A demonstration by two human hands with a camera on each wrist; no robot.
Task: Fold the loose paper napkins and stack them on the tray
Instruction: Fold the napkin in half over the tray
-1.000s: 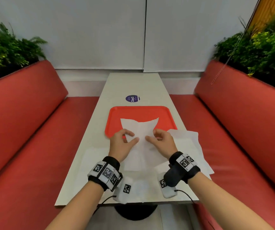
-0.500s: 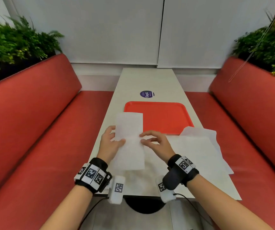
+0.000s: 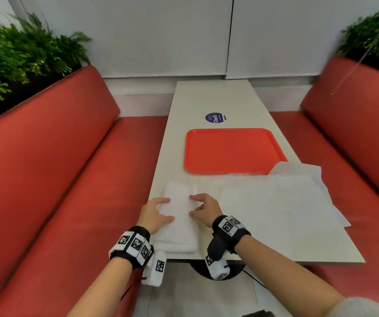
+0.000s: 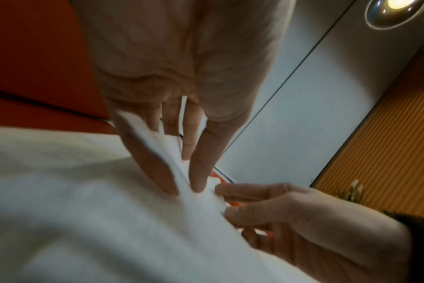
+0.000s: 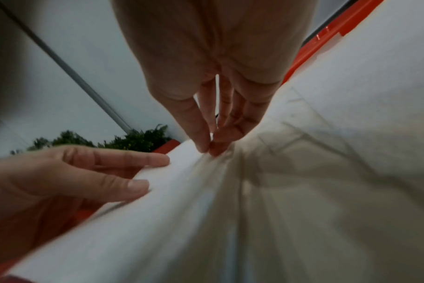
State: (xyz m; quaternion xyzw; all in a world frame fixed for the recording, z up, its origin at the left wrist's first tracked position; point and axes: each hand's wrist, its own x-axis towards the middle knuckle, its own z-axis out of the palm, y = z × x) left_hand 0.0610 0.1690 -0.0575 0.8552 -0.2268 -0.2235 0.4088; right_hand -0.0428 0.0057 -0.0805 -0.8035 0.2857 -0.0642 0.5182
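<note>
Both fingers (image 3: pixel 161 219) on folded napkin (image 3: pixel 179 216)

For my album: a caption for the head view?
Both hands hold a folded napkin beside an orange tray.

hands: 2, left hand (image 3: pixel 155 213) + right hand (image 3: pixel 205 209) | folded napkin (image 3: pixel 179 216): 1 | loose napkins (image 3: pixel 275 202): pile, overlapping, exact count unclear, at least 2 | tray (image 3: pixel 232 152): 1 | table (image 3: pixel 213 97): 1 | round sticker (image 3: pixel 215 117): 1 | red benches (image 3: pixel 74 179): 2 | plant beds (image 3: pixel 19 58): 2 | wristbands (image 3: pixel 133 244): 2
</note>
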